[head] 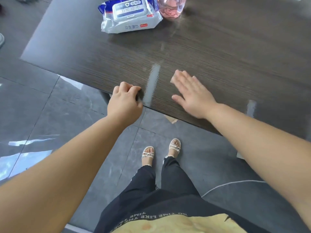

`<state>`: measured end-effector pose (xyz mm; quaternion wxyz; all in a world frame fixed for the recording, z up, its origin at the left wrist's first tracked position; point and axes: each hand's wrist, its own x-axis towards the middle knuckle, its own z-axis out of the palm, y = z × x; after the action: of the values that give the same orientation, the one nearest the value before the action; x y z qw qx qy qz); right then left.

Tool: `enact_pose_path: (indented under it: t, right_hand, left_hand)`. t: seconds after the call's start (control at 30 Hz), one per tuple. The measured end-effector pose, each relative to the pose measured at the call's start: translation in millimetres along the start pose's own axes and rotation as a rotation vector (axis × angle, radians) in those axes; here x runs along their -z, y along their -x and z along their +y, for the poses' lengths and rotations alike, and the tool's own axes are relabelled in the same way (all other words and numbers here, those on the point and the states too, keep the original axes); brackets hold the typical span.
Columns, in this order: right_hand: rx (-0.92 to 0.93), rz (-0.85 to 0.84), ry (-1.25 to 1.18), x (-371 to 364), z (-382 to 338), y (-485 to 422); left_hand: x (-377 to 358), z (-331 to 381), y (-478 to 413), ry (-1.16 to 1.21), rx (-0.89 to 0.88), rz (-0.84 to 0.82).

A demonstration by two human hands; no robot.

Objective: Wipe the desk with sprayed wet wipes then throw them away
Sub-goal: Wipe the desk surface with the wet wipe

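My right hand (191,95) lies flat with straight fingers on the dark wood-grain desk (227,56), near its front edge. A small pale corner of what looks like a wet wipe (173,79) peeks out beside the fingertips; the rest is hidden under the hand. My left hand (125,100) rests at the desk's front edge with curled fingers, and nothing shows in it. A blue and white pack of wet wipes (129,15) lies at the far side of the desk, with a clear pink spray bottle (170,7) just to its right.
Shiny streaks (153,84) of light or wetness run across the desk between my hands and toward the bottle. The desk's left corner (21,58) juts over a glossy grey tiled floor (50,115). My feet in sandals (161,151) stand close to the front edge.
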<state>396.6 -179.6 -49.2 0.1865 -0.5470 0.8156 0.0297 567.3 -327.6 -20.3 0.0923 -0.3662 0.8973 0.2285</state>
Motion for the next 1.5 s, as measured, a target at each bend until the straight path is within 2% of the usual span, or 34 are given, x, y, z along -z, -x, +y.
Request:
enact_pose_path:
  t: [0.1, 0.17, 0.23, 0.33, 0.4, 0.43, 0.5, 0.57, 0.63, 0.67, 0.73, 0.83, 0.87, 0.93, 1.03, 1.1, 1.17, 1.27, 1.3, 1.43, 1.5]
  right_hand:
    - [-0.281, 0.016, -0.103, 25.5, 21.1, -51.1]
    - [-0.363, 0.046, -0.091, 31.0, 8.1, -81.8]
    - [-0.228, 0.036, -0.02, 26.1, -22.3, -93.6]
    - [0.179, -0.023, 0.081, 13.7, -63.7, -75.2]
    - [0.35, -0.04, 0.113, 6.7, -58.8, -56.0]
    - [0.372, -0.03, 0.103, 7.6, -46.0, -50.7]
    - [0.256, -0.007, 0.07, 14.2, -12.0, -51.0]
    - [-0.001, 0.006, 0.012, 23.2, 18.4, -60.8]
    - [-0.206, 0.061, -0.049, 26.0, 19.1, -72.9]
    - [-0.247, 0.08, -0.057, 23.9, 6.2, -76.5]
    - [-0.155, 0.08, -0.037, 10.8, -27.2, -71.2]
    - [0.196, 0.066, 0.017, -17.0, -53.9, -17.7]
    - [0.242, 0.057, 0.023, -25.1, -48.5, 5.6]
    - [0.151, 0.062, 0.028, -33.3, -15.6, 43.6]
    - [-0.29, 0.098, -0.086, -23.9, 27.3, 61.2]
    - [-0.521, 0.1, -0.118, -20.7, 17.5, 50.7]
    - [-0.499, 0.138, -0.159, -24.7, -20.5, 35.8]
    - [-0.23, 0.104, -0.092, -45.1, -68.4, 43.2]
    - [-0.197, 0.095, -0.057, -49.2, -68.9, 54.7]
    - [-0.346, 0.102, -0.075, -60.2, -3.2, 123.1]
    - [-0.624, 0.065, -0.169, -57.4, 46.4, 163.2]
  left_hand:
    - [0.3, 3.8, -1.5, -0.026, 0.007, -0.011]
    - [1.2, 2.8, -3.0, -0.017, 0.015, -0.014]
    - [1.2, -0.3, -3.3, -0.003, 0.025, -0.001]
    - [-2.1, -2.4, -1.3, 0.022, 0.023, 0.053]
    - [-4.1, -3.4, 0.0, 0.037, 0.02, 0.071]
    - [-4.7, -4.0, 0.3, 0.044, 0.017, 0.073]
    - [-5.0, -5.8, 0.6, 0.044, 0.009, 0.07]
    - [-5.3, -5.8, 1.6, 0.028, 0.003, 0.068]
    - [-6.3, -2.8, 3.1, 0.02, -0.001, 0.072]
    - [-6.6, -0.7, 3.7, 0.019, -0.002, 0.072]
    - [-7.2, 1.6, 4.1, 0.023, 0.004, 0.076]
    - [-6.7, -1.6, 5.0, 0.047, -0.016, 0.083]
    - [-6.5, -3.3, 5.6, 0.057, -0.019, 0.073]
    - [-6.6, -4.1, 7.1, 0.073, -0.01, 0.036]
    - [-10.1, 3.3, 8.2, 0.108, 0.014, 0.039]
    - [-14.8, 16.7, 11.4, 0.153, 0.017, 0.052]
    - [-21.6, 31.8, 14.2, 0.187, -0.021, 0.069]
    - [-29.6, 53.8, 16.7, 0.204, -0.129, 0.05]
    - [-31.5, 59.4, 15.4, 0.2, -0.159, 0.036]
    - [-40.3, 82.7, 8.5, 0.129, -0.265, -0.047]
    - [-46.9, 98.7, 6.4, 0.077, -0.329, -0.108]
